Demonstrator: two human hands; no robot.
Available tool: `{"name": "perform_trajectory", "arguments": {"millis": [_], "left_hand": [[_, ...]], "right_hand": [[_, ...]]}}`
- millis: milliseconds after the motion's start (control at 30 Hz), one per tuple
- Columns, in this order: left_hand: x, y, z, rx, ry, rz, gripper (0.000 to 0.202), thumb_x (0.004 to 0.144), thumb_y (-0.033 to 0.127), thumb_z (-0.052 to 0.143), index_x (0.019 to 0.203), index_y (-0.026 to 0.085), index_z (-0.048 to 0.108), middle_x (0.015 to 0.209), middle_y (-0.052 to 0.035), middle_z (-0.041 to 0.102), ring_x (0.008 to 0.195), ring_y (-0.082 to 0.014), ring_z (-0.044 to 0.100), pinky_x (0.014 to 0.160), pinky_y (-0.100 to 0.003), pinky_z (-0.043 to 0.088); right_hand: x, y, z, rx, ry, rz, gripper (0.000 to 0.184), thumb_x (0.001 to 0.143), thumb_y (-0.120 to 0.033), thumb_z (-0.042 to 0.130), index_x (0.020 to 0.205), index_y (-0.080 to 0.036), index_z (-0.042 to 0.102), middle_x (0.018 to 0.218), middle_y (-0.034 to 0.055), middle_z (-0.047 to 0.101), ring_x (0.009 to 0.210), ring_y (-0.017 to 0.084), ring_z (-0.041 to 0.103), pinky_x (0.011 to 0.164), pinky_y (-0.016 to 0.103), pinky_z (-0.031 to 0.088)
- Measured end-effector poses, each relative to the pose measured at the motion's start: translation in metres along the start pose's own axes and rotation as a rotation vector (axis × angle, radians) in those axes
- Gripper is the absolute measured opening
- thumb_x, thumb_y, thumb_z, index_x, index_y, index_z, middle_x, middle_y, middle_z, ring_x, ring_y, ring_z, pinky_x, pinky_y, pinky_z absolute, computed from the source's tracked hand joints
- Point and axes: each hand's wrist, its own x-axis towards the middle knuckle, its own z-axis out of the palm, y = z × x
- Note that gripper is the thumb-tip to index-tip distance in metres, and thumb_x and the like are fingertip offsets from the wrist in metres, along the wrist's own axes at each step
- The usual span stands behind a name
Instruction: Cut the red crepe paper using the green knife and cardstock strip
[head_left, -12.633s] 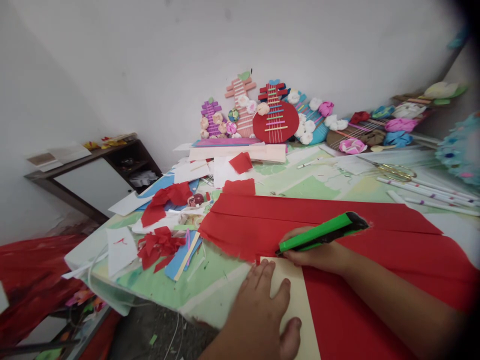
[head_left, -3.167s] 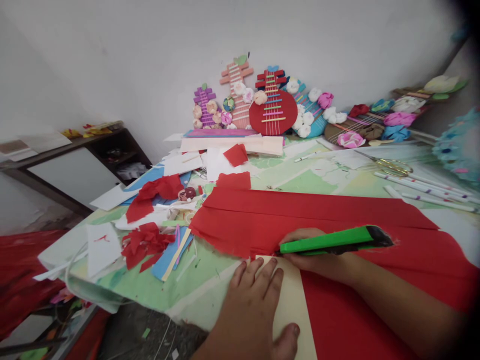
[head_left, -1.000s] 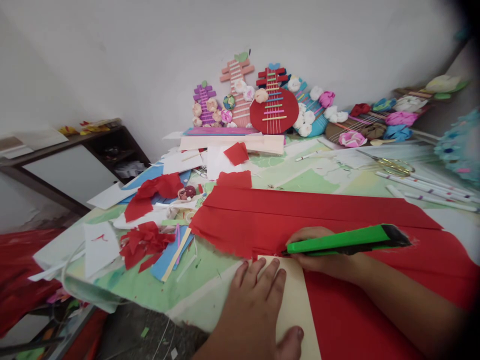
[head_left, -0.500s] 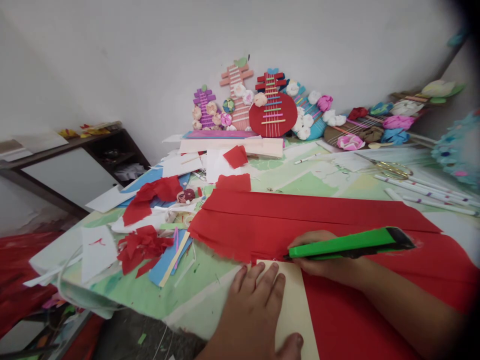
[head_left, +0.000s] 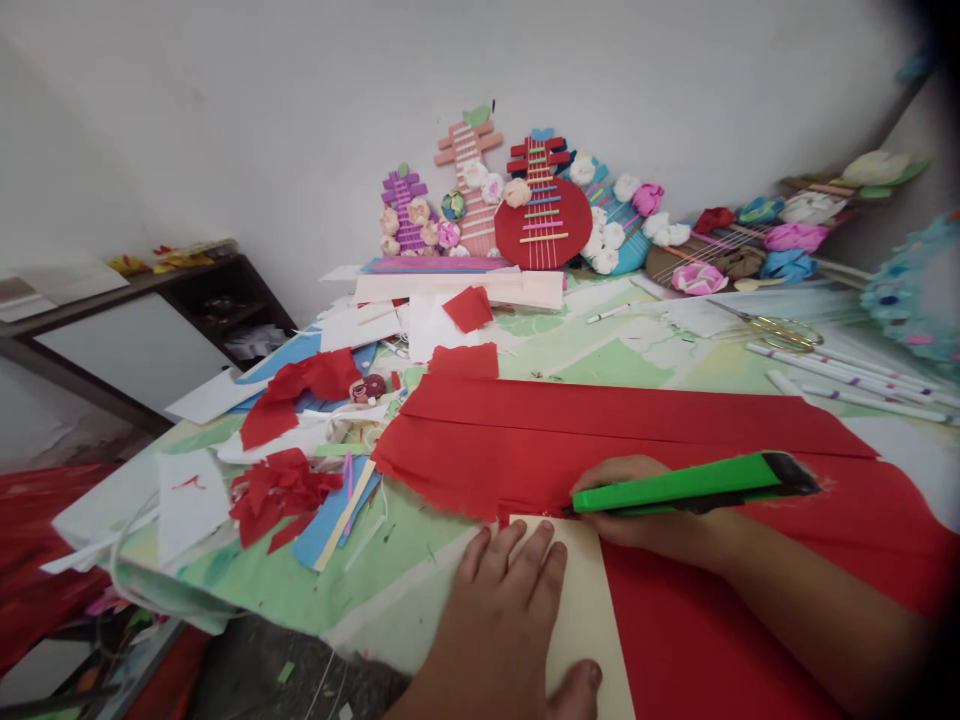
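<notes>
My left hand (head_left: 506,605) lies flat with its fingers spread on a cream card strip (head_left: 592,610), pressing it onto red paper (head_left: 675,640). In my right hand (head_left: 637,500) is a green utility knife (head_left: 690,482), its front end low at the top right corner of the card. The blade tip is too small and hidden to make out. More of the red paper stretches beyond both hands, with a crease along it and a ragged left edge.
Red scraps (head_left: 281,495) and blue strips (head_left: 334,520) lie on the left. Gold-handled scissors (head_left: 784,330) and several white sticks (head_left: 862,380) are at the right. Against the wall lean paper instruments, including a red one (head_left: 544,225). A dark cabinet (head_left: 225,310) stands at left.
Both hands and the knife keep nearly the same place at the card's top edge. The whole view has shifted slightly.
</notes>
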Motion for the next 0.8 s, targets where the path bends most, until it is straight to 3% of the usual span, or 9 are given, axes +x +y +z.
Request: {"name": "perform_trajectory", "arguments": {"millis": [233, 433, 600, 800], "left_hand": [[0.0, -0.001, 0.002, 0.014, 0.052, 0.009, 0.065, 0.073, 0.054, 0.046, 0.126, 0.016, 0.042, 0.131, -0.0095, 0.039, 0.115, -0.0345, 0.036, 0.095, -0.053, 0.027], [-0.001, -0.001, 0.005, 0.062, 0.119, 0.033, 0.065, 0.072, 0.055, 0.046, 0.123, 0.015, 0.045, 0.127, -0.0101, 0.044, 0.112, -0.0344, 0.041, 0.092, -0.052, 0.031], [0.0, -0.001, 0.004, 0.085, 0.121, 0.047, 0.065, 0.072, 0.056, 0.046, 0.122, 0.015, 0.046, 0.126, -0.0099, 0.046, 0.111, -0.0339, 0.042, 0.091, -0.051, 0.033], [-0.001, -0.004, 0.01, 0.125, 0.185, 0.07, 0.065, 0.074, 0.059, 0.043, 0.121, 0.015, 0.047, 0.125, -0.0089, 0.047, 0.11, -0.0328, 0.043, 0.091, -0.05, 0.033]], "right_hand": [[0.0, 0.001, 0.002, 0.014, 0.013, -0.004, 0.007, 0.067, -0.018, 0.057, 0.07, -0.019, 0.063, 0.072, 0.0005, 0.066, 0.067, 0.015, 0.06, 0.058, 0.021, 0.046], [-0.001, -0.007, -0.004, 0.185, 0.039, 0.034, 0.009, 0.072, -0.022, 0.053, 0.07, -0.018, 0.061, 0.069, 0.0004, 0.064, 0.062, 0.014, 0.059, 0.055, 0.021, 0.047], [-0.002, -0.01, -0.005, 0.069, 0.103, 0.048, 0.009, 0.07, -0.019, 0.053, 0.064, -0.018, 0.06, 0.065, 0.0004, 0.064, 0.06, 0.014, 0.058, 0.056, 0.022, 0.046], [-0.002, -0.007, -0.003, 0.07, 0.036, 0.021, 0.01, 0.07, -0.018, 0.052, 0.065, -0.019, 0.061, 0.069, -0.0003, 0.065, 0.062, 0.014, 0.059, 0.056, 0.021, 0.046]]}}
